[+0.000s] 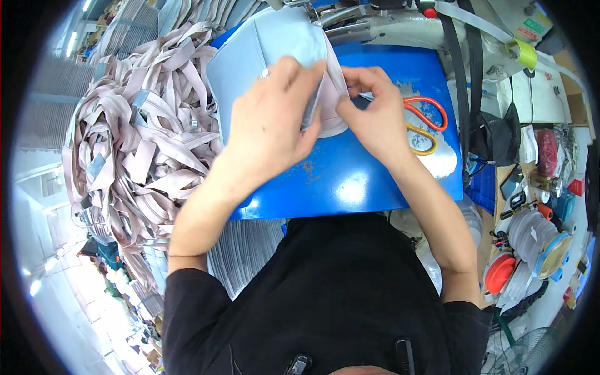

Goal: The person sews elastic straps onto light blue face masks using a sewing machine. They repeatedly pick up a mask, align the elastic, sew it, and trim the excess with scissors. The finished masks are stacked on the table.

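Over the worktop (337, 187), the blurred left hand (275, 119) hides part of the pale-blue cloth (240, 59); the right hand (374, 106), at a pink band (333, 120), partly covers the scissors (445, 117). I cannot tell either grip's closure.

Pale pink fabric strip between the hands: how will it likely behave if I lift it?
The pale pink fabric strip is probably flexible, since it bends in a smooth curve. It looks thin, so likely light. It may be apt to tangle, judging by the looped, jumbled pile of pale pink strips.
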{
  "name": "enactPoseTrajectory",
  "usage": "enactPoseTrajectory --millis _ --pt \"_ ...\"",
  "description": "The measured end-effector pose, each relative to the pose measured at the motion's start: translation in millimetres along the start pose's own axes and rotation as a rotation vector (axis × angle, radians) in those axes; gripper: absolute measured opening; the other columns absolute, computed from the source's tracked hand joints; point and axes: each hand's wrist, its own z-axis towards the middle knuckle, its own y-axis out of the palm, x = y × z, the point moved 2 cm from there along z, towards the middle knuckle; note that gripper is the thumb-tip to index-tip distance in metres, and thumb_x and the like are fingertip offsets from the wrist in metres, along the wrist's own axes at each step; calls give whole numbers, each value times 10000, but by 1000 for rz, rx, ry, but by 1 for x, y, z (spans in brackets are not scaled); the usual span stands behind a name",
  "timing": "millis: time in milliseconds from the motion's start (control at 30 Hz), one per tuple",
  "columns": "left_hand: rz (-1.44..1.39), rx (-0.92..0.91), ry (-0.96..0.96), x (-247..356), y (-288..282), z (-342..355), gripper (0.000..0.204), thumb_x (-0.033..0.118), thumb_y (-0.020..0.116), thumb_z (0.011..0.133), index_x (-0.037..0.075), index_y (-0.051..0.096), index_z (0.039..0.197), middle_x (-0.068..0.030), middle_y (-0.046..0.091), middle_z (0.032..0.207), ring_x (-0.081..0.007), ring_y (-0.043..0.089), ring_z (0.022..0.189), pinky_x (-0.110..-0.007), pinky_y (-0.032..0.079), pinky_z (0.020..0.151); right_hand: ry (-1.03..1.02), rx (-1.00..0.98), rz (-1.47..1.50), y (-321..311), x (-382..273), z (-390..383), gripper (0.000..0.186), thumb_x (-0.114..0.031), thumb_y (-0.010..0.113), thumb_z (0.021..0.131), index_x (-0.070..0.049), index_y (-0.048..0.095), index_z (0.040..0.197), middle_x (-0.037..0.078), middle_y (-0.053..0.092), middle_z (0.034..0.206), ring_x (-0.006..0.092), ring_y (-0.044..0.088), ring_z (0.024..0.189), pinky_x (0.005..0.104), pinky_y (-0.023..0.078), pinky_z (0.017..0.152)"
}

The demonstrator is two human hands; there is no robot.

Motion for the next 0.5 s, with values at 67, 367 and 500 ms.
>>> enactPoseTrajectory --millis 67,367,500 --pt "3 78 85 -1 15 -16 447 23 737 778 39 688 1222 -101 588 924 -306 643 789 -400 536 697 87 -22 77 -1 3 -14 357 -42 723 772 -37 774 1125 83 631 944 160 659 836 303 537 778" --pt "-106 161 171 -9 28 6 382 -12 740 756 21 696 1134 -102 578 919 -301 619 786 -402 519 669 467 -59 688 10 -13 -3 231 -105 668 970 31 746 1141 58 720 913 100 679 753 242 595 633" --pt "-92 145 216 -27 29 25 343 7 734 757 17 679 1095 -110 563 927 -314 625 824 -412 531 677 416 -77 778 22 -8 21 244 -105 658 975 40 736 1156 73 743 926 110 697 775 264 603 667"
